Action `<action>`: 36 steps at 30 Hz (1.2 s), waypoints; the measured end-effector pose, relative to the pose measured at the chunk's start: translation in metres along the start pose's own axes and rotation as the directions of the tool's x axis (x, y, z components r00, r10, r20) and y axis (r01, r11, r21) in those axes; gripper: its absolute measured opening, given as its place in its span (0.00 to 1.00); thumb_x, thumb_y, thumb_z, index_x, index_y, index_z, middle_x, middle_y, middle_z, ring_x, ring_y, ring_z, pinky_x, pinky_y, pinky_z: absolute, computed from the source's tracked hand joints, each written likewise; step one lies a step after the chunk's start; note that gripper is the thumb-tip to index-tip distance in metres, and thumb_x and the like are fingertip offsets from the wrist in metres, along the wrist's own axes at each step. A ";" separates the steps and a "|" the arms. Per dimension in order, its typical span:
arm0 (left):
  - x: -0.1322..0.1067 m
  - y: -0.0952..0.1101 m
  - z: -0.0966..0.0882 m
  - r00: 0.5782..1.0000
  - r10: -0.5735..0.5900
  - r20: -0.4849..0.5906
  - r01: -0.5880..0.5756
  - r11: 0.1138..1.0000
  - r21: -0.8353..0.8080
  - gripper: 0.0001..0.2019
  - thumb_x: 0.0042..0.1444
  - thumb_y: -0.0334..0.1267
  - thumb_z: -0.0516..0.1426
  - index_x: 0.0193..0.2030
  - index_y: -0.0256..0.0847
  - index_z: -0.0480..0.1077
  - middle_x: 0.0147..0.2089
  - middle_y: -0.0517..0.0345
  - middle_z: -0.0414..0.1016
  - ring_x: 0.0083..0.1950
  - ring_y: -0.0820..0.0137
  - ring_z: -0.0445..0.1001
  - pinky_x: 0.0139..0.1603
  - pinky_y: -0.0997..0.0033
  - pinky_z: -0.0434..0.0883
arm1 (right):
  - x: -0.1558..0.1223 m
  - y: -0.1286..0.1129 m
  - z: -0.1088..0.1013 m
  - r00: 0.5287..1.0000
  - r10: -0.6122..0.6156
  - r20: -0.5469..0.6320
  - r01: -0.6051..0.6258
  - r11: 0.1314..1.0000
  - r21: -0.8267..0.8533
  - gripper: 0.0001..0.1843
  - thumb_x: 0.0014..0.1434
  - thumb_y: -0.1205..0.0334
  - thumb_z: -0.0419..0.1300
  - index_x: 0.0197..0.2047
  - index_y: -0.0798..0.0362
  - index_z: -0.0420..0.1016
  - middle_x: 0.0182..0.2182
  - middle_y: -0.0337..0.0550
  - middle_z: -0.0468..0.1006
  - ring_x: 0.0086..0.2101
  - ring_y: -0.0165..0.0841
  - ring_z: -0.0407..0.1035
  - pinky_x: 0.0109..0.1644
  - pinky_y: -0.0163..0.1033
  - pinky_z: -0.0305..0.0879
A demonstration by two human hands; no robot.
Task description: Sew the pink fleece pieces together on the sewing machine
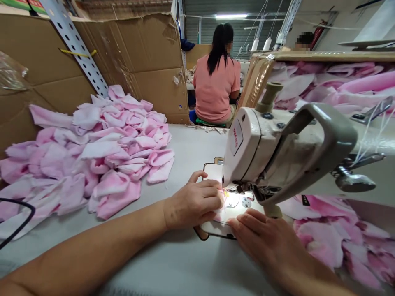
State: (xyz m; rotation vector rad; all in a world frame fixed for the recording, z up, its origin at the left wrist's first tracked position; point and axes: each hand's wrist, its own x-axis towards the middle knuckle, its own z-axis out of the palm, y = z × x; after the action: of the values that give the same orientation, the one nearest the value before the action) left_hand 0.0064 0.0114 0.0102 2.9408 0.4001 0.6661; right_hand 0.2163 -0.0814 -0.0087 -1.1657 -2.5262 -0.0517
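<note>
A small pink fabric piece (pixel 222 204) with a bit of yellow print lies under the needle area of a white sewing machine (pixel 247 139), lit by its lamp. My left hand (pixel 196 201) is closed over the left side of this fabric, fingers curled and pressing it to the plate. At the near edge of the metal bed plate (pixel 212 228), my right hand (pixel 265 234) has its fingers bent and held together, close beside the fabric. What lies beneath those fingertips is hidden. The needle and presser foot are mostly covered by the machine head.
Pink and white fabric pieces (pixel 114 144) are heaped on the table's left, against a cardboard wall (pixel 132 61). More pink cloth (pixel 333 234) lies right of the machine. Behind it stands a cardboard box (pixel 257 78) of fabric. A person in a pink shirt (pixel 216 88) sits ahead.
</note>
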 end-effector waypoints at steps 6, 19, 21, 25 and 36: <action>0.003 0.002 -0.001 1.000 0.006 -0.005 -0.006 0.999 0.036 0.11 0.65 0.34 0.48 0.33 0.42 0.67 0.36 0.61 0.75 0.41 0.72 0.70 0.56 0.61 0.49 | -0.001 0.000 -0.003 0.999 0.049 0.018 -0.050 0.997 0.051 0.12 0.64 0.71 0.46 0.32 0.50 0.66 0.25 0.34 0.67 0.26 0.29 0.63 0.25 0.40 0.43; 0.010 0.005 0.004 0.997 0.052 -0.052 -0.048 0.996 0.081 0.15 0.67 0.36 0.47 0.28 0.39 0.66 0.29 0.61 0.71 0.34 0.72 0.67 0.45 0.64 0.54 | 0.000 0.000 -0.005 0.998 0.062 0.009 -0.062 0.996 0.068 0.16 0.64 0.71 0.43 0.32 0.51 0.69 0.23 0.35 0.68 0.26 0.29 0.64 0.25 0.40 0.44; 0.009 0.006 0.006 0.998 0.041 -0.050 -0.038 0.997 0.068 0.15 0.66 0.35 0.47 0.29 0.40 0.67 0.29 0.61 0.71 0.33 0.72 0.66 0.44 0.65 0.56 | 0.000 0.000 -0.006 0.997 0.079 -0.018 -0.077 0.995 0.066 0.17 0.65 0.72 0.42 0.30 0.51 0.69 0.22 0.34 0.67 0.25 0.29 0.63 0.25 0.40 0.43; 0.010 0.008 0.009 0.999 0.018 -0.041 -0.015 0.997 0.072 0.14 0.64 0.37 0.50 0.27 0.40 0.67 0.29 0.61 0.71 0.34 0.71 0.66 0.44 0.66 0.58 | 0.000 0.001 -0.007 0.998 0.051 -0.028 -0.049 0.997 0.060 0.16 0.63 0.72 0.43 0.31 0.51 0.69 0.22 0.34 0.67 0.24 0.30 0.62 0.25 0.40 0.42; 0.003 0.018 0.003 0.998 -0.008 0.058 0.001 0.993 0.121 0.05 0.58 0.34 0.53 0.32 0.39 0.68 0.35 0.58 0.72 0.36 0.68 0.68 0.41 0.68 0.65 | 0.001 0.010 -0.021 0.985 0.148 0.093 -0.161 0.975 0.152 0.16 0.61 0.69 0.47 0.26 0.50 0.70 0.22 0.35 0.70 0.23 0.29 0.65 0.24 0.36 0.50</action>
State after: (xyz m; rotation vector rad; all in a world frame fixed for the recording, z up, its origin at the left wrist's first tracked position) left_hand 0.0147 -0.0046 0.0118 3.0639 0.4562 0.5738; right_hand 0.2296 -0.0774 0.0107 -1.3177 -2.4468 0.2377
